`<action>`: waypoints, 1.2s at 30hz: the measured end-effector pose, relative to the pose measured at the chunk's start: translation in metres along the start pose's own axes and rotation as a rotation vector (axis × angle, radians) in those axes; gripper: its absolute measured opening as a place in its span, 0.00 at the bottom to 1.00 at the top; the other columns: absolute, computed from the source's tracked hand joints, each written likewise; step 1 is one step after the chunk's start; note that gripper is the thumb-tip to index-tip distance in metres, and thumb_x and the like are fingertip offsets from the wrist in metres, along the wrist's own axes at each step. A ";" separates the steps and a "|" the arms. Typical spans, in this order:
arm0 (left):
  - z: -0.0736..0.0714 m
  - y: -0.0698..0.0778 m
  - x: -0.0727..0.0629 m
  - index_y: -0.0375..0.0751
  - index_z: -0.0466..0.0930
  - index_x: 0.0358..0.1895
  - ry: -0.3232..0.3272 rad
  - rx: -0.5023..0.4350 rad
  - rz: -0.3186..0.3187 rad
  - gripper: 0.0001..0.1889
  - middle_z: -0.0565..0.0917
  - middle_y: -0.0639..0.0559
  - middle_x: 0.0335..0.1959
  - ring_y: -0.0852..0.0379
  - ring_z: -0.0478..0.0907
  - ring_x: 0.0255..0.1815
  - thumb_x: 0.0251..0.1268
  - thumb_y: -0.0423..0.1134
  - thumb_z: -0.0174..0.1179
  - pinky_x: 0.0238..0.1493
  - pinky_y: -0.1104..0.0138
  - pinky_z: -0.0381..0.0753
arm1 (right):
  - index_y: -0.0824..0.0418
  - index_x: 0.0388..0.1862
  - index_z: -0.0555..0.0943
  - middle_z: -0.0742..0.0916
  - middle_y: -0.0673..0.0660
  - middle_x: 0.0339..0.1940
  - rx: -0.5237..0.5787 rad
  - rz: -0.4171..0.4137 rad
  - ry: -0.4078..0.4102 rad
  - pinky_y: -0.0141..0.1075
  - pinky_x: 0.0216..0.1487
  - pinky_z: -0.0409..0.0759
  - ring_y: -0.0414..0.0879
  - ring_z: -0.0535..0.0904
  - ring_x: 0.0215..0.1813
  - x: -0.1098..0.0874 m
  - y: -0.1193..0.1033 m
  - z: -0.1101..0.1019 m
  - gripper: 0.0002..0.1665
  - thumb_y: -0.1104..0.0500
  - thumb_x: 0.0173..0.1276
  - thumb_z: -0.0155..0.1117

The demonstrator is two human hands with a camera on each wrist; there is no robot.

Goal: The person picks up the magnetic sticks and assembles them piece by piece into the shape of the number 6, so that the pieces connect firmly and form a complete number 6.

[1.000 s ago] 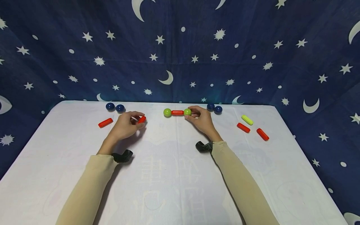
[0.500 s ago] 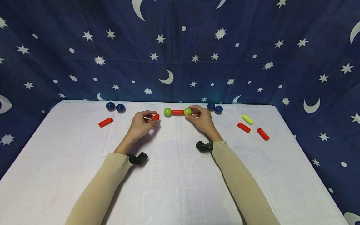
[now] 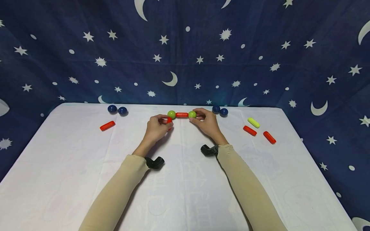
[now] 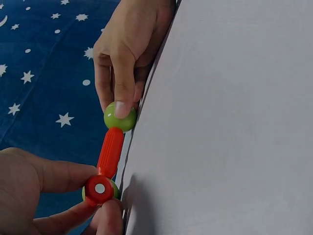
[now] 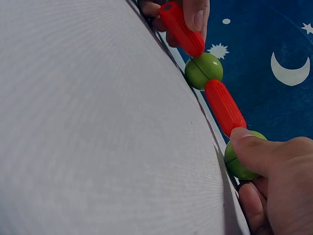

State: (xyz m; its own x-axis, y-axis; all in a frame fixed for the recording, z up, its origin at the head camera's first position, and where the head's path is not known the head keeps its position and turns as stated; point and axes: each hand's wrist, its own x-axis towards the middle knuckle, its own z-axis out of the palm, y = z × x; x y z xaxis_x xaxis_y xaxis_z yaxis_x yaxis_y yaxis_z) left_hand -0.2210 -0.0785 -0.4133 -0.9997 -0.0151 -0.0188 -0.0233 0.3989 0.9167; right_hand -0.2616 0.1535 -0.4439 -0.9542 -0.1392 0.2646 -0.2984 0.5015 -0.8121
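My left hand (image 3: 156, 129) pinches a red rod (image 3: 169, 122), whose far end meets the left green ball (image 3: 171, 114). In the left wrist view the held red rod (image 4: 99, 189) faces the camera, a pale round dot on its end, and partly covers that ball. Another red rod (image 5: 225, 108) joins the left green ball (image 5: 204, 71) to the right green ball (image 5: 243, 155). My right hand (image 3: 207, 123) grips this right ball between thumb and fingers. The two balls and their rod form a straight bar near the table's far edge.
Two dark blue balls (image 3: 117, 110) lie at the back left, with a red rod (image 3: 107, 125) in front. Behind my right hand sit two more blue balls (image 3: 220, 111). A yellow-green rod (image 3: 253, 122) and two red rods (image 3: 269, 137) lie to the right. A starry curtain (image 3: 185, 64) hangs behind the table.
My left hand has moved right with the red rod, from apart on the left up to the left green ball. The rod has turned to point away from me. My right hand has stayed put.
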 end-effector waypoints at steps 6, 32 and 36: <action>0.004 -0.001 -0.001 0.32 0.83 0.55 0.020 -0.010 -0.001 0.19 0.86 0.42 0.36 0.61 0.81 0.26 0.62 0.33 0.66 0.31 0.71 0.74 | 0.64 0.59 0.82 0.87 0.61 0.48 -0.007 0.009 -0.004 0.39 0.49 0.82 0.50 0.83 0.44 0.000 -0.001 -0.001 0.26 0.59 0.64 0.76; 0.007 -0.001 -0.002 0.30 0.82 0.54 0.070 -0.011 0.027 0.17 0.87 0.41 0.37 0.55 0.86 0.30 0.63 0.34 0.67 0.37 0.70 0.78 | 0.66 0.61 0.82 0.87 0.63 0.48 -0.005 0.033 -0.017 0.39 0.49 0.81 0.52 0.83 0.45 0.005 -0.007 0.001 0.26 0.61 0.65 0.75; 0.007 -0.002 -0.001 0.29 0.82 0.54 0.088 -0.008 0.037 0.18 0.87 0.41 0.38 0.53 0.87 0.33 0.63 0.33 0.67 0.40 0.67 0.80 | 0.66 0.60 0.82 0.88 0.63 0.47 -0.020 0.048 -0.016 0.40 0.50 0.80 0.52 0.82 0.46 0.009 -0.010 0.004 0.25 0.62 0.65 0.75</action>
State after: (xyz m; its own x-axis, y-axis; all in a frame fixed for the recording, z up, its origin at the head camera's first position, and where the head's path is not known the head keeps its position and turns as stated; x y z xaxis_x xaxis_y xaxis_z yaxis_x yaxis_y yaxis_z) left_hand -0.2201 -0.0725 -0.4178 -0.9955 -0.0812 0.0498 0.0139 0.3933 0.9193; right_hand -0.2673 0.1441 -0.4358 -0.9677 -0.1282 0.2172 -0.2520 0.5252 -0.8128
